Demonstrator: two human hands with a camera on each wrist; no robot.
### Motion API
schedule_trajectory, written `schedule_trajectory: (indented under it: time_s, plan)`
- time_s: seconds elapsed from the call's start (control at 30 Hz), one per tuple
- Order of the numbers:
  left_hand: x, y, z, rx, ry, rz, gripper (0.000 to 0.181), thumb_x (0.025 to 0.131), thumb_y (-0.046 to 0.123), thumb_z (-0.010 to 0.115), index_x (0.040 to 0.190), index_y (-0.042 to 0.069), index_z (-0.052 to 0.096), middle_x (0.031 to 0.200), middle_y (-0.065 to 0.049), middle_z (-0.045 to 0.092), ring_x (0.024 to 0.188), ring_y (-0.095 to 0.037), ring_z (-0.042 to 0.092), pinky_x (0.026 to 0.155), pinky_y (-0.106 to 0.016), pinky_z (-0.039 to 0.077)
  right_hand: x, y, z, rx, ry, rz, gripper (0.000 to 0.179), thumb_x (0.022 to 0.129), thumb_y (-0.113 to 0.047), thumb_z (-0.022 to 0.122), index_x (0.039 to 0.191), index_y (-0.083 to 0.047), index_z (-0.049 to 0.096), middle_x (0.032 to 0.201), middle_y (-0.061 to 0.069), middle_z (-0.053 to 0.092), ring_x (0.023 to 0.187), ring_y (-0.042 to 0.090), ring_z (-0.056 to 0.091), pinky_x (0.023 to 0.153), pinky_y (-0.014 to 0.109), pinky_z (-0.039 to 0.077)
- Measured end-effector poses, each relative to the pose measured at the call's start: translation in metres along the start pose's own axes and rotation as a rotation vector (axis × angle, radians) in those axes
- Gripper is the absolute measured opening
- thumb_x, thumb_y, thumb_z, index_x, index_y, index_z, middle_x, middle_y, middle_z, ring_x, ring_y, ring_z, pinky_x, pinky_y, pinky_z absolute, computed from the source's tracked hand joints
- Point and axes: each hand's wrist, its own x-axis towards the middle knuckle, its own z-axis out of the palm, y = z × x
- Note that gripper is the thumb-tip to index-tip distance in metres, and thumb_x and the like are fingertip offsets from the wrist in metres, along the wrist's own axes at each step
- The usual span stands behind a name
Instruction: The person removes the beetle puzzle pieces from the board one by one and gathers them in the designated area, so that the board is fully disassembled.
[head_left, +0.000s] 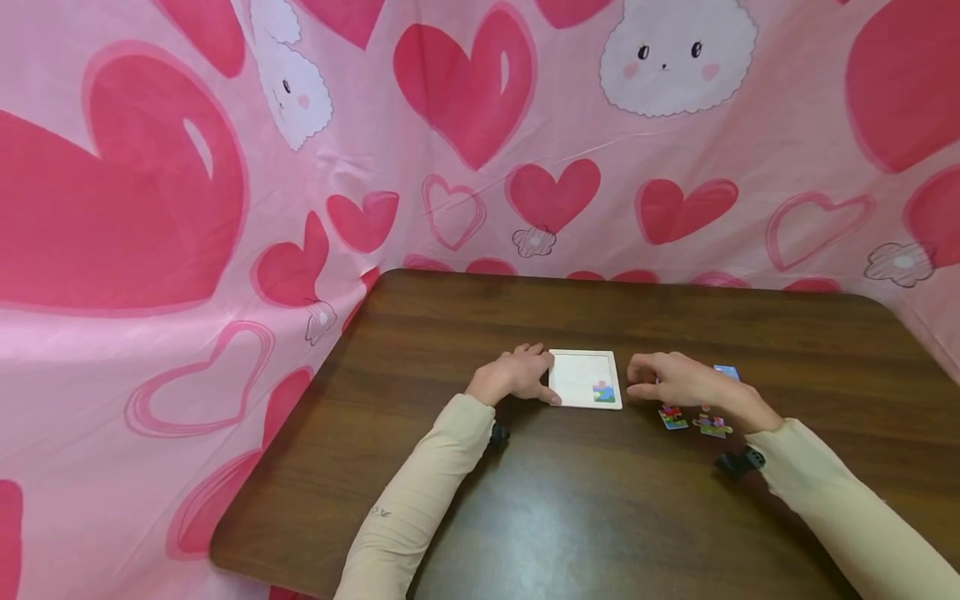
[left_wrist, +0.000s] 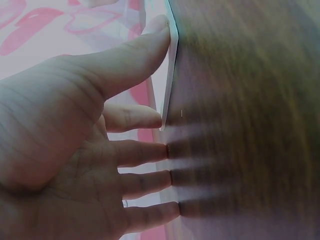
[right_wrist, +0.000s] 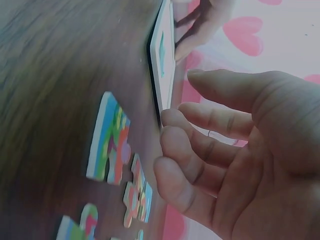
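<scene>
A white square puzzle tray (head_left: pixel 573 373) lies on the table, one colourful jigsaw piece (head_left: pixel 603 392) in its near right corner. At the tray's left edge is my left hand (head_left: pixel 517 372); its thumb (left_wrist: pixel 145 45) rests on the rim and its fairly straight fingers touch the tabletop. Just right of the tray hovers my right hand (head_left: pixel 678 379), fingers loosely bent, nothing visible between them. Under and beside it lie several loose jigsaw pieces, among them a red and green piece (head_left: pixel 673 417) and a purple and green piece (head_left: pixel 712 427), partly hidden by the hand in the head view.
Both hands work over a brown wooden table (head_left: pixel 480 317) with rounded corners. Behind it and along its left side hangs a pink cloth (head_left: pixel 465 192) printed with hearts. Each wrist carries a black camera (head_left: pixel 738 462) close above the tabletop.
</scene>
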Motion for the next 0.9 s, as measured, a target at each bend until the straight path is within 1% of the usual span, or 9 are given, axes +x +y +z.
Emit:
schedule_trajectory:
  time_s: [0.17,0.33,0.53,0.67,0.9]
  plan:
    - [-0.001,0.0,-0.001,-0.001,0.0,-0.007,0.083,0.086,0.057,0.066,0.152,0.015,0.036,0.163,-0.009,0.025,0.151,-0.03,0.021,0.12,-0.051,0.025,0.006,-0.004,0.003,0.012,-0.007,-0.015,0.014,0.091,-0.024,0.07,0.096,-0.013,0.062,0.074,-0.005,0.057,0.064,0.009,0.049,0.059,0.024,0.042]
    - [-0.002,0.001,-0.002,-0.006,0.002,-0.006,0.082,0.086,0.056,0.066,0.151,0.016,0.037,0.163,-0.008,0.026,0.151,-0.03,0.021,0.12,-0.051,0.025,0.011,-0.007,0.007,0.016,-0.018,-0.022,0.012,0.091,-0.023,0.07,0.095,-0.016,0.062,0.071,-0.006,0.056,0.06,0.009,0.049,0.057,0.024,0.042]
    - [-0.001,0.0,-0.002,-0.005,0.007,-0.01,0.082,0.086,0.056,0.067,0.151,0.016,0.038,0.163,-0.009,0.025,0.15,-0.03,0.022,0.12,-0.052,0.024,0.018,-0.012,0.009,0.01,-0.044,-0.036,0.022,0.091,-0.024,0.07,0.104,-0.009,0.06,0.071,-0.004,0.058,0.058,0.01,0.05,0.057,0.026,0.043]
    - [-0.001,0.001,-0.001,-0.003,0.005,-0.009,0.081,0.086,0.056,0.067,0.15,0.016,0.038,0.162,-0.009,0.027,0.15,-0.031,0.023,0.12,-0.052,0.025,0.02,-0.013,0.014,0.013,-0.072,-0.014,0.025,0.09,-0.024,0.071,0.106,-0.008,0.06,0.071,-0.003,0.057,0.059,0.01,0.048,0.056,0.025,0.041]
    - [-0.001,0.002,-0.001,-0.001,0.001,-0.007,0.081,0.086,0.055,0.067,0.15,0.015,0.038,0.162,-0.009,0.027,0.15,-0.031,0.023,0.12,-0.052,0.025,0.022,-0.017,0.017,0.002,-0.074,-0.006,0.026,0.089,-0.026,0.072,0.104,-0.008,0.06,0.074,-0.002,0.059,0.061,0.009,0.048,0.057,0.024,0.041]
